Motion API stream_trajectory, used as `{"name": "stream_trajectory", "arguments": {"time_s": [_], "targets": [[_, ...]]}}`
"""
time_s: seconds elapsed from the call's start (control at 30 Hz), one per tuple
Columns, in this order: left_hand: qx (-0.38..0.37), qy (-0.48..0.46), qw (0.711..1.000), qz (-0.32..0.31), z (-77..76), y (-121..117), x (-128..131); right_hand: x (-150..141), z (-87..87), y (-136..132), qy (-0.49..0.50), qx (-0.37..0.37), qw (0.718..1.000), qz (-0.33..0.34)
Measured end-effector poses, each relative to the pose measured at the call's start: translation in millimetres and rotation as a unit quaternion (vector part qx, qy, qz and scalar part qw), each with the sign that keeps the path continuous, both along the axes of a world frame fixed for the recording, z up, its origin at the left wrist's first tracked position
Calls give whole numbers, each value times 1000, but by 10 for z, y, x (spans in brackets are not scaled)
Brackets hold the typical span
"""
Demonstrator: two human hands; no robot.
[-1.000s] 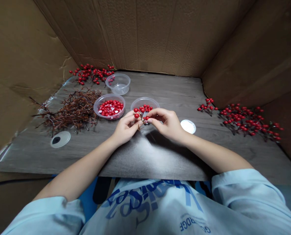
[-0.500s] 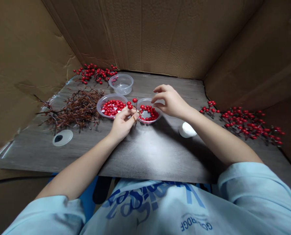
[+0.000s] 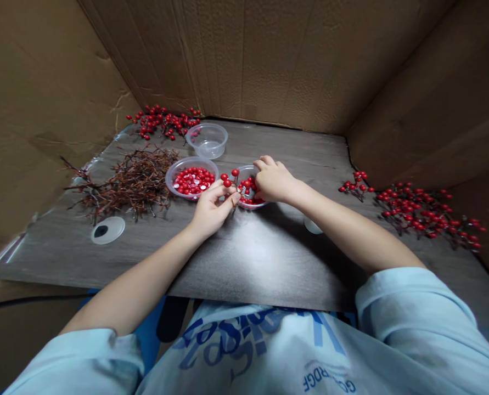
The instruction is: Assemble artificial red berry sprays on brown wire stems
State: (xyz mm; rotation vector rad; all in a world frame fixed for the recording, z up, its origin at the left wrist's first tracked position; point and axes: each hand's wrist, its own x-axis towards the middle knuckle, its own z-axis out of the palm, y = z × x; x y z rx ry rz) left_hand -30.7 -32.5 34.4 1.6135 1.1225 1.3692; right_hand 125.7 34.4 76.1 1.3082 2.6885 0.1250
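My left hand [image 3: 214,211] pinches a thin berry twig [image 3: 238,186] between thumb and fingers. Red berries [image 3: 226,181] stick up from it above the fingertips. To its right is a clear plastic bowl [image 3: 250,206] with loose red berries in it. My right hand [image 3: 274,181] is over the right side of that bowl, its fingers curled down and inward. The fingertips are hidden, so what they hold, if anything, does not show. Just left of my left hand stands another clear bowl [image 3: 168,178], filled with red berries and some white pieces.
Behind these stands a third clear bowl [image 3: 207,156]. A heap of bare brown twigs [image 3: 133,181] lies left, with a round lid [image 3: 114,230] before it. Berry branches lie at the back left [image 3: 162,122] and right [image 3: 421,211]. My right forearm partly covers a white container [image 3: 311,225]. Cardboard walls [image 3: 264,66] surround the table.
My right hand has moved down and left to the berry bowl, and its spread fingers have curled in. My left hand keeps its pinch on the berry twig.
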Motion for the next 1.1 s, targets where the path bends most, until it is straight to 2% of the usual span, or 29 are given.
{"name": "stream_trajectory", "arguments": {"time_s": [0.13, 0.27, 0.43, 0.53, 0.63, 0.73, 1.1], "targets": [[0, 2, 1000, 1, -7, 8, 0, 26, 18, 1, 25, -26, 999, 6], [9, 7, 1000, -3, -15, 16, -5, 109, 93, -2, 142, 2, 990, 6], [14, 25, 1000, -3, -13, 10, -9, 216, 236, -170, 315, 67, 946, 37], [23, 47, 999, 3, -6, -1, -1, 222, 283, -343, 372, 48, 924, 77], [40, 59, 997, 10, 6, -18, 14, 193, 282, -490, 395, 15, 911, 119], [49, 70, 996, 11, 20, -39, 26, 158, 253, -566, 396, 16, 906, 148], [73, 102, 992, 16, 47, -76, 42, 150, 144, -558, 368, 59, 908, 192]]}}
